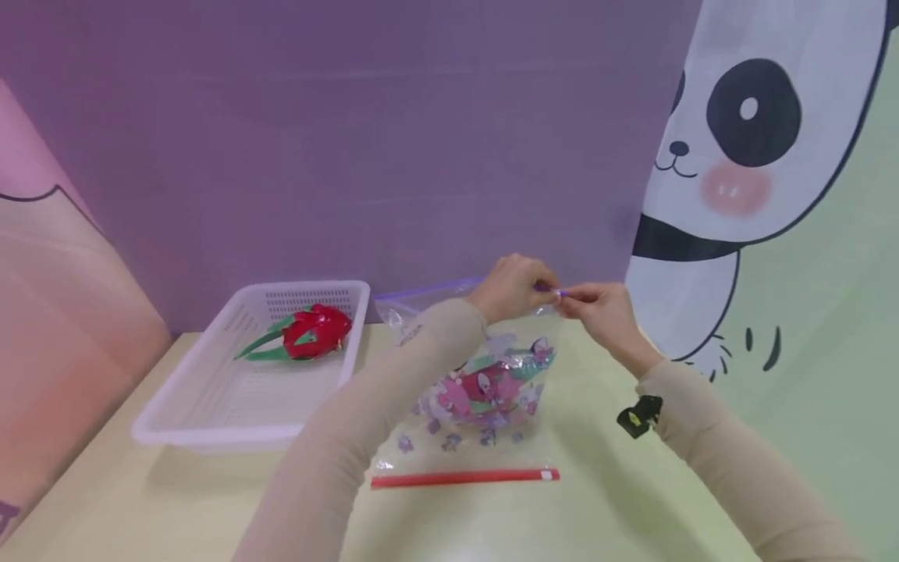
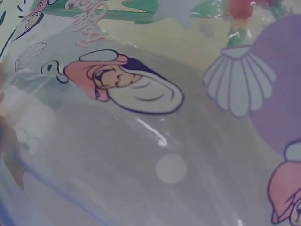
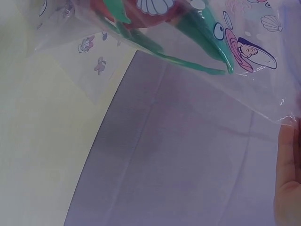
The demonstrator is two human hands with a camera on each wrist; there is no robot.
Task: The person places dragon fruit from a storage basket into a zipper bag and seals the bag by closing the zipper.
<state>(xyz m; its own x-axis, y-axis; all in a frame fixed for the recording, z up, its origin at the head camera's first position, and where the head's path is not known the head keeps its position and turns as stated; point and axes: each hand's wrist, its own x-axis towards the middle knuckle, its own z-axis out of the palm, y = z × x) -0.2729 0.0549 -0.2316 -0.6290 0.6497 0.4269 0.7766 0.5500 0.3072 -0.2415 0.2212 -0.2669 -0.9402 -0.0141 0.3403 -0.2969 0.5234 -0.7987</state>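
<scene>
A clear zip bag [image 1: 428,298] with a purple zip stands upright in the head view. It is printed with cartoon oysters [image 2: 141,87] and shells. A red and green thing [image 3: 214,40] with long pointed green parts shows through its film. My left hand [image 1: 516,287] grips the purple zip edge near its right end. At the end of that edge, my right hand [image 1: 607,312] pinches it between thumb and fingers, close beside the left. A second clear bag with a red zip [image 1: 463,478] lies flat on the table, its small printed figures partly behind the upright bag.
To the left stands a white plastic basket [image 1: 361,312] with slotted walls, holding a shiny red and green leafy thing [image 1: 319,332]. The pale table [image 1: 604,484] ends against a purple backdrop [image 1: 351,156]. A panda-printed wall covering [image 1: 737,195] hangs on the right.
</scene>
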